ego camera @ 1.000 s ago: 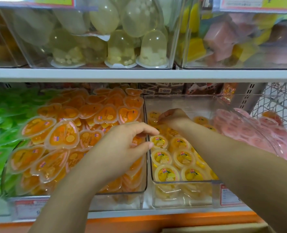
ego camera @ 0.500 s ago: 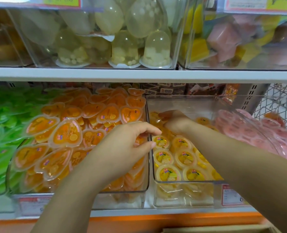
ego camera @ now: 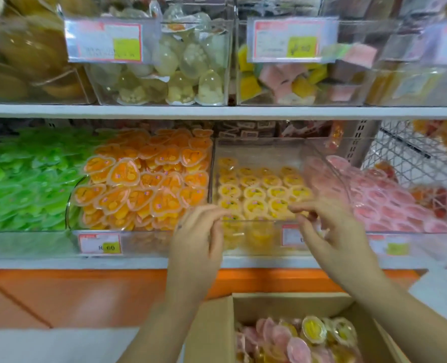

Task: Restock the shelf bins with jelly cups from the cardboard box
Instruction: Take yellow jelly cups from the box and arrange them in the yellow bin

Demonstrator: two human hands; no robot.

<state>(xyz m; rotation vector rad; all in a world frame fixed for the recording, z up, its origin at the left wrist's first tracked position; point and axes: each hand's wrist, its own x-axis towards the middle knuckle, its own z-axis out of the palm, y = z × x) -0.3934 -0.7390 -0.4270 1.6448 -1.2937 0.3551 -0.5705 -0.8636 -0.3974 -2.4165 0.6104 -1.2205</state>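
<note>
Fingers (ego camera: 218, 214) of the left hand (ego camera: 198, 239) are loosely bent, thumb and forefinger tips near each other, with nothing visible in them; they hang at the front rim of the clear bin (ego camera: 256, 150). Fingers (ego camera: 311, 206) of the right hand (ego camera: 332, 231) are spread and slack, also holding nothing, just over the same rim toward its right corner. The bin sits at the front edge of the lower shelf (ego camera: 86, 262) and holds yellow jelly cups (ego camera: 255, 199) in rows, lids up. Orange heart cups (ego camera: 143, 184) fill the bin to its left, with green ones (ego camera: 20, 184) beyond; pink cups (ego camera: 387, 203) lie to its right. Below the hands, the open cardboard box (ego camera: 211, 331) holds mixed pink and yellow cups (ego camera: 295, 348).
</note>
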